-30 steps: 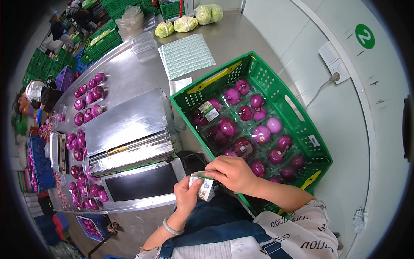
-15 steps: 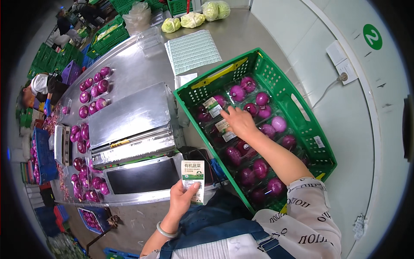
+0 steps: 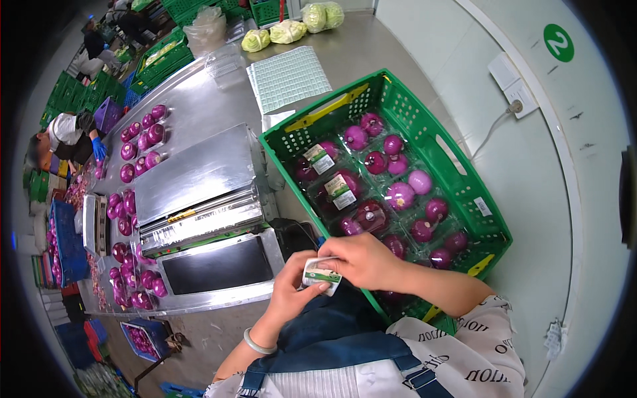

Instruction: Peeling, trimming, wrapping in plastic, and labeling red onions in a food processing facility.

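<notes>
In front of my apron, my left hand (image 3: 292,292) holds a small stack of white and green printed labels (image 3: 322,277) between thumb and fingers. My right hand (image 3: 365,260) pinches the upper edge of the same labels, its forearm crossing the near part of a green plastic crate (image 3: 494,232). Inside the crate lie several clear packs of purple onions (image 3: 400,196). Two packs at the crate's left side carry a label, the farther label (image 3: 319,159) and the nearer label (image 3: 340,192). The near end of the crate is partly hidden by my right arm.
A metal wrapping machine (image 3: 199,179) with a black plate (image 3: 219,270) stands on the steel table left of the crate. More onion packs (image 3: 136,285) line its far left. Cabbages (image 3: 288,31) and a pale textured sheet (image 3: 288,78) lie behind. A co-worker's blue-gloved hand (image 3: 99,148) is at far left.
My right hand has left the label on a crate pack and come back to the labels in my left hand. The labels now appear bent or folded. The co-worker's gloved hand has shifted.
</notes>
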The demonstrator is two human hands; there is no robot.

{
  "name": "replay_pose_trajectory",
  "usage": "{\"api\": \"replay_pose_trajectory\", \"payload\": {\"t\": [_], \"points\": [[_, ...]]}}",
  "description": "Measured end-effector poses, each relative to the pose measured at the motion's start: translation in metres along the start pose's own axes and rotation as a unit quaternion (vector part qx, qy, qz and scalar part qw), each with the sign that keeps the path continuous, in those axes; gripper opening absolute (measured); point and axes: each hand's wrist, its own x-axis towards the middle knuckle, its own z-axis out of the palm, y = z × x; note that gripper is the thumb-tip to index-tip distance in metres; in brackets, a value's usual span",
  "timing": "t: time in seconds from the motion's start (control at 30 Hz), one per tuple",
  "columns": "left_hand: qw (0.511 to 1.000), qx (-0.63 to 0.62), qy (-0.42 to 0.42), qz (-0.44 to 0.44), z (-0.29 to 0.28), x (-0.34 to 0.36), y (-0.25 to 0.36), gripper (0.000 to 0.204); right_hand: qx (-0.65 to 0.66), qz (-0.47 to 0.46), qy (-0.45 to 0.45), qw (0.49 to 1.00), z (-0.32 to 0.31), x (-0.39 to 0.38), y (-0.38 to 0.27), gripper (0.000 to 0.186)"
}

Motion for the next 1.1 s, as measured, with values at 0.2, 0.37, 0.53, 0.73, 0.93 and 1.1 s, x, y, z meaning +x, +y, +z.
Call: {"api": "replay_pose_trajectory", "payload": {"t": [0.2,0.37,0.53,0.73,0.93,1.1], "points": [[0.992,0.126,0.014,0.023,-0.012,-0.011,-0.013,0.013,-0.172,-0.1,0.128,0.972,0.0,-0.021,-0.019,0.014],[0.989,0.022,-0.06,-0.137,-0.002,-0.013,0.007,0.014,-0.132,-0.165,0.065,0.975,-0.014,-0.011,0.015,0.014],[0.985,-0.018,-0.017,-0.172,-0.039,-0.023,-0.011,0.021,-0.045,0.137,0.135,0.98,-0.088,0.01,0.086,0.03],[0.989,-0.03,0.034,-0.14,-0.034,-0.022,-0.014,0.022,-0.382,0.06,-0.064,0.92,-0.032,-0.009,0.147,0.054],[0.992,-0.01,0.017,-0.127,-0.016,-0.019,-0.015,0.021,-0.397,-0.025,-0.076,0.914,-0.026,-0.032,0.15,0.042],[0.995,0.062,-0.07,-0.025,-0.001,-0.017,-0.01,0.023,0.087,0.09,0.036,0.992,-0.022,-0.021,0.054,0.026]]}}
